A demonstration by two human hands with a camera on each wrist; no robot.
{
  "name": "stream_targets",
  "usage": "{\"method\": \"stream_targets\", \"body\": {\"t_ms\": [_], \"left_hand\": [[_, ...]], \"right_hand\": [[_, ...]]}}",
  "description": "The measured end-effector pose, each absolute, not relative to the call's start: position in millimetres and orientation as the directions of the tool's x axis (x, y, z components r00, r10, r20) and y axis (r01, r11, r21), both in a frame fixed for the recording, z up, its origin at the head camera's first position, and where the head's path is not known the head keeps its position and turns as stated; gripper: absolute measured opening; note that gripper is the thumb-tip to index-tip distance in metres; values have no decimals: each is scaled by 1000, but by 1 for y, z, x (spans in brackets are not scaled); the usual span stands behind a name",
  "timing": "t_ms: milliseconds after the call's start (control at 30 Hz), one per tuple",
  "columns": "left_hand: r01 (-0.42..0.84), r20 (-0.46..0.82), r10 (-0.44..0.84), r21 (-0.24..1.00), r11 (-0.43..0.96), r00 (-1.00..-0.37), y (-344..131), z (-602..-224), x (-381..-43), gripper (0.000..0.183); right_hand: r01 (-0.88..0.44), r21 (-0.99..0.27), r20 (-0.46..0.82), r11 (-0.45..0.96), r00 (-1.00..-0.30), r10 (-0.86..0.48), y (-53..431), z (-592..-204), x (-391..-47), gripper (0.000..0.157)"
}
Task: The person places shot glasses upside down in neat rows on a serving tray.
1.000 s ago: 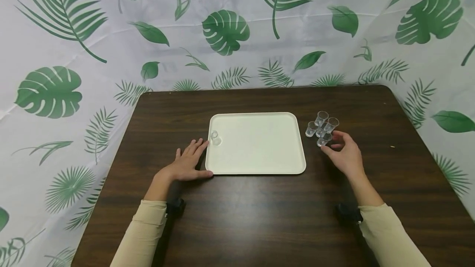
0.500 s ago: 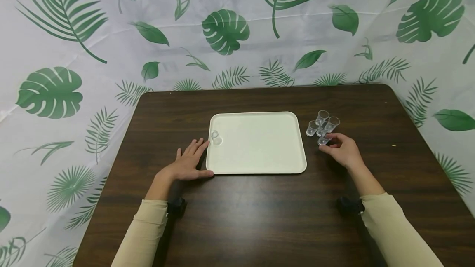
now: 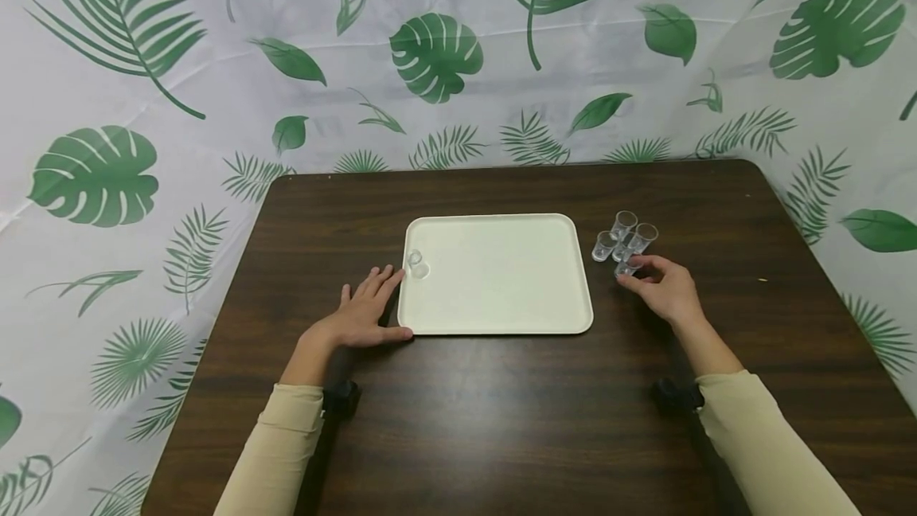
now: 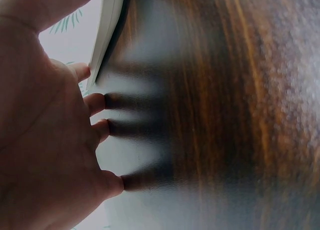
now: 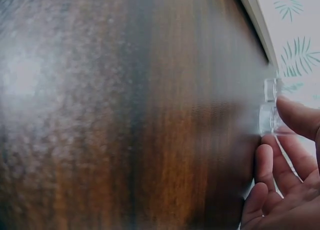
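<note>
In the head view my left hand [image 3: 358, 319] rests with spread fingers against the left side of a cream tray [image 3: 494, 277], the thumb at its near corner. The left wrist view shows that palm with its fingertips on the table. My right hand [image 3: 666, 289] pinches the nearest shot glass [image 3: 625, 269] of a small cluster, thumb on one side and fingers on the other. Behind it stand several more clear shot glasses [image 3: 644, 238], close together. In the right wrist view the held glass [image 5: 267, 119] shows its thick base near the table. A lone small glass [image 3: 416, 261] stands near the tray's left edge.
The dark wooden table [image 3: 487, 420] carries the tray in its middle and the glass cluster to the tray's right. A leaf-print cloth [image 3: 466, 62] hangs behind the table's far edge. A tiny pale speck [image 3: 762, 279] lies right of my right hand.
My right hand's fingers have closed around the nearest shot glass from its right side. The left hand, tray and other glasses hold their places.
</note>
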State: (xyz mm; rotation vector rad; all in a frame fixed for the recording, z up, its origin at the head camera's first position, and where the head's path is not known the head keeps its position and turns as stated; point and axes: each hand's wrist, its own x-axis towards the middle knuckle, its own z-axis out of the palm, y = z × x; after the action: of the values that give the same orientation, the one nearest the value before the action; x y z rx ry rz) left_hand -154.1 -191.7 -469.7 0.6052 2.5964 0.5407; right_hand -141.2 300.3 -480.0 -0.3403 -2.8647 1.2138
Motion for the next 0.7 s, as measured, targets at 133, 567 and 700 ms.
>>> {"method": "stream_targets", "body": {"t_ms": [133, 567, 700], "left_hand": [[329, -305, 489, 451, 830, -817, -193, -470, -154, 103], [327, -305, 489, 452, 830, -818, -194, -468, -154, 102], [326, -308, 488, 450, 831, -817, -194, -469, -154, 102]], "right_hand": [[191, -709, -64, 679, -976, 207, 302, -483, -141, 45], [187, -781, -105, 596, -980, 170, 306, -479, -135, 51], [193, -796, -118, 573, -979, 166, 308, -476, -133, 53]]}}
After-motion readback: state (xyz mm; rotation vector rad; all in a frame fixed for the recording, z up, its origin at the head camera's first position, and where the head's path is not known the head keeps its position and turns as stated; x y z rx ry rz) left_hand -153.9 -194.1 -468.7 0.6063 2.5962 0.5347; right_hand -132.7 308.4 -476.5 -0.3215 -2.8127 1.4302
